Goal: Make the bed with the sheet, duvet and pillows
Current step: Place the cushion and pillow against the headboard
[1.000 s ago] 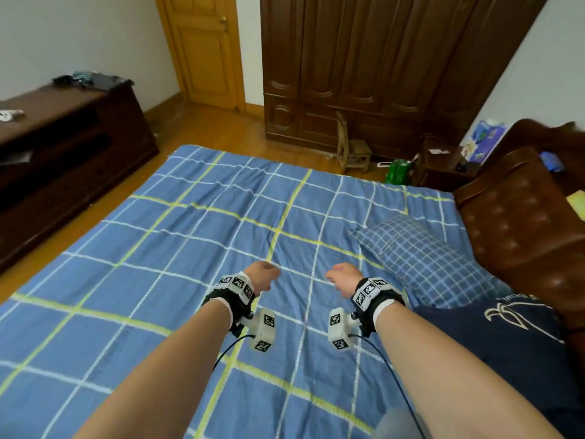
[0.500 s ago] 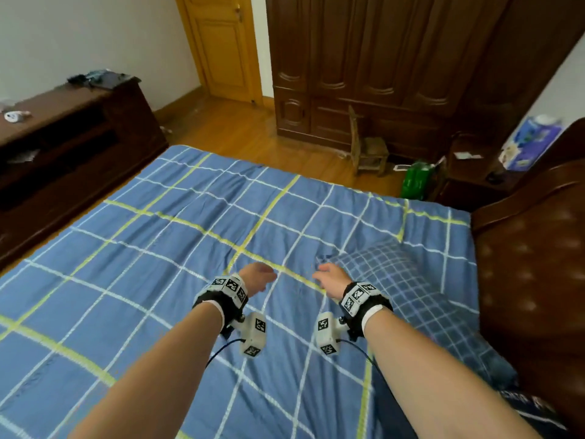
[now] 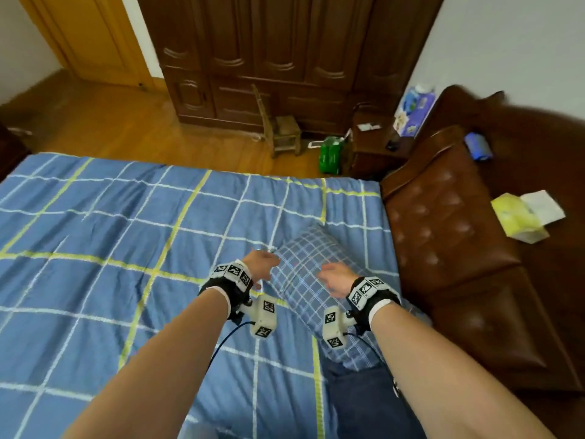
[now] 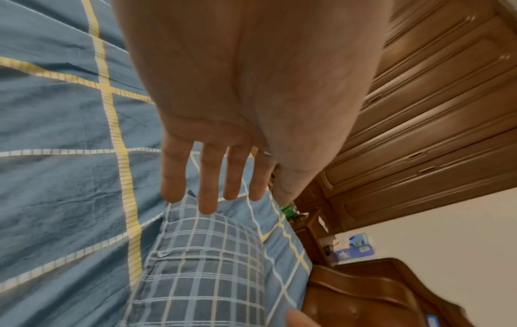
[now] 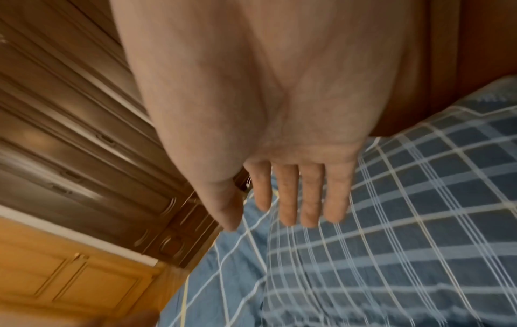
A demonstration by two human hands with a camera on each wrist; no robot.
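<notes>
Pillow [image 3: 311,264] lay soft and light by the bed's headboard edge; both hands, left hand [image 3: 261,264] and right hand [image 3: 337,278], hovered spread, best gripping its ends.

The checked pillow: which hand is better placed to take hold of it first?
Probably the right hand: it hovers open directly over the pillow, while the left hand only reaches its near corner.

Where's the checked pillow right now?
In the head view the checked pillow lies on the blue duvet at the bed's right side, beside the brown padded headboard, with the left hand and right hand open over it.
</notes>
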